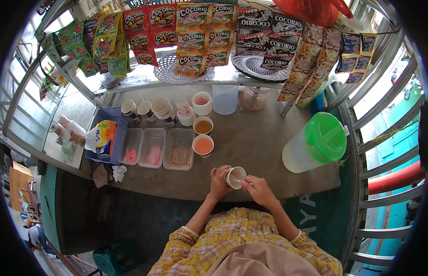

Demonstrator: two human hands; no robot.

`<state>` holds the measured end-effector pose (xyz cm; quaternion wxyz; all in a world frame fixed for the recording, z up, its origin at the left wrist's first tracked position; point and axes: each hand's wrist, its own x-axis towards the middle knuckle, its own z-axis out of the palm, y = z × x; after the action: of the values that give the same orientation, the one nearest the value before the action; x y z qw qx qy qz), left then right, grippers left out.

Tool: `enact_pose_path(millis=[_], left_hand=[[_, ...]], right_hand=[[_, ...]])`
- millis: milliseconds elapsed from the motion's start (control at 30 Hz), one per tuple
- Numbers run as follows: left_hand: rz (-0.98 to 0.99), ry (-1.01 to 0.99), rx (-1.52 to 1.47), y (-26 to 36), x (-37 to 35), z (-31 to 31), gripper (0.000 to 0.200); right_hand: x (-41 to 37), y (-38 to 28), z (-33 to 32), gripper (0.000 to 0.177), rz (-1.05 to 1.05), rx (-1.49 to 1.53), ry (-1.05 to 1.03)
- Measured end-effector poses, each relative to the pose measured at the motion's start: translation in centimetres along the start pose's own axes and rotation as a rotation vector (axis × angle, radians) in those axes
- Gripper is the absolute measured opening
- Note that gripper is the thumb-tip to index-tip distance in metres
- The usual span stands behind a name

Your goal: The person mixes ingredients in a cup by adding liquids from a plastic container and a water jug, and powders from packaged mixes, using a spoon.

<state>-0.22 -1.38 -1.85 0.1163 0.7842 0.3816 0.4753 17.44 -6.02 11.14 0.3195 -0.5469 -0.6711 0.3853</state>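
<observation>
My left hand [220, 181] is wrapped round a white paper cup [232, 170], tilted towards me near the counter's front edge. My right hand [260, 191] grips a spoon [251, 184] by its handle, with the spoon's other end inside the cup. Something pale is in the cup, but I cannot make out what. Just beyond my left hand stand a paper cup of pink-orange drink [203, 146] and, behind it, a paper cup of amber drink [203, 126].
Three clear tubs of powder [179, 154] sit to the left, beside a blue basket [120, 123]. Several stacked paper cups [163, 110] stand behind them. A green-lidded pitcher [310, 143] is at right. Drink sachets [193, 39] hang overhead along the back.
</observation>
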Motion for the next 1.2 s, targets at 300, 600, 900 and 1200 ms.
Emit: enact_pose_path(millis=[300,600,900,1200], left_hand=[[0.000,0.078,-0.054,-0.3,-0.1,0.1,0.087],[0.060,0.134,-0.094,-0.3,0.5,0.3,0.081],[0.050,0.103,-0.006,-0.1,0.3,0.3,0.074],[0.045,0.073,0.007,-0.3,0.2,0.1,0.074]], right_hand=[[0.2,-2.0,-0.8,0.015,-0.126,-0.214,0.051],[-0.3,-1.5,0.0,0.016,-0.083,-0.276,0.045],[-0.3,-0.4,0.6,0.019,-0.040,-0.110,0.124],[-0.3,0.7,0.6,0.019,0.028,0.052,0.091]])
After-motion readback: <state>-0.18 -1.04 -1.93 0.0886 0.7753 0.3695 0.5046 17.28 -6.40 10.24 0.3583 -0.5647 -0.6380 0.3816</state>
